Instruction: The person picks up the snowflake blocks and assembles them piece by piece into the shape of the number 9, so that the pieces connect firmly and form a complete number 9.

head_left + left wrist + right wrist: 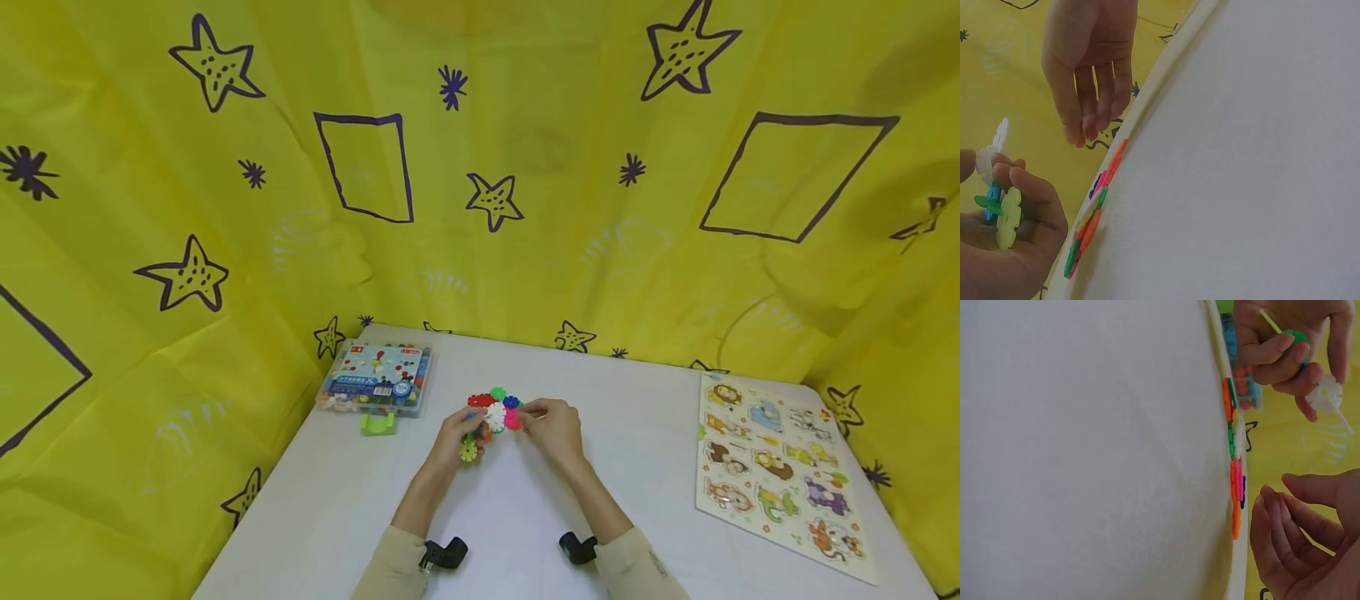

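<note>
My left hand (448,442) holds several joined plastic snowflake discs. A white disc (1324,394) sticks out by the thumb and fingertips. The yellow disc (1009,219) and green disc (988,203) lie against the curled fingers, and a blue one is partly hidden among them. Just to the right is my right hand (555,429), its fingers loosely bent. In the right wrist view its thumb and fingertips (1266,490) stand apart with nothing between them. On the table between the hands lies a loose group of coloured snowflake discs (1091,215), with red, green, blue, pink and orange ones among them.
A clear plastic box (378,379) of small coloured parts, with a printed label and a green handle (378,424), sits at the table's back left. An animal puzzle board (772,467) lies on the right. Yellow patterned cloth (525,275) hangs behind the white table (637,500).
</note>
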{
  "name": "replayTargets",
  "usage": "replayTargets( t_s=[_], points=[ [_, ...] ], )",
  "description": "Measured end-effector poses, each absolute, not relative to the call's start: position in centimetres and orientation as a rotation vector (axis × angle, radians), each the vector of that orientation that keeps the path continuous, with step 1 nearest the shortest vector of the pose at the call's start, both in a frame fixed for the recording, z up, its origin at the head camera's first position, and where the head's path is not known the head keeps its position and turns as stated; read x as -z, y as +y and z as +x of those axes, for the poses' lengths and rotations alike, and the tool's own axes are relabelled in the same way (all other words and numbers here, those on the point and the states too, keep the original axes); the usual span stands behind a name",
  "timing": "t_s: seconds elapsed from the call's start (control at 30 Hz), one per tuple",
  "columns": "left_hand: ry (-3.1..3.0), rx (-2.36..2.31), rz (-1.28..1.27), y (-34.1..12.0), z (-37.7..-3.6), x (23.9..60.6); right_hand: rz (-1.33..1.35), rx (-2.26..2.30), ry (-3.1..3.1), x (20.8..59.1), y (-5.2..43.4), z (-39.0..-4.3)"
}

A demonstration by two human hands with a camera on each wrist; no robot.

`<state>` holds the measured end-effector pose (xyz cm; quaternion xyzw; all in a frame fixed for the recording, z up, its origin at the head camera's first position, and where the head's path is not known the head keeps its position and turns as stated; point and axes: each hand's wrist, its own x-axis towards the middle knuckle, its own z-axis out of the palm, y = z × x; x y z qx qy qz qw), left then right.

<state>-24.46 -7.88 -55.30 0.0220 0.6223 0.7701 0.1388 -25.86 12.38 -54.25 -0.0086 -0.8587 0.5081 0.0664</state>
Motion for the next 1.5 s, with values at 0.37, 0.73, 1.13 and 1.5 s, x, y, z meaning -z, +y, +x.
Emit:
replayTargets(
  t_s=[0.37,0.73,1.13,1.5],
  points=[
    [1.826,-2.22,0.057,-7.7,-24.4,55.5,0.023,-1.097,-2.87,55.4,11.8,-27.2],
    [1.825,-2.206,0.058,-7.7,-24.4,55.5,-0.048,-1.361,-2.745,55.6,12.5,-27.3],
    [1.632,-2.316,0.015,-7.7,-24.6,55.6,0.004,-1.817,-2.457,54.7,12.7,-26.1],
    [1.566,-2.329,-0.088,-7.6,-24.5,55.6,0.244,-1.836,-2.354,54.1,12.3,-24.7]
  ],
)
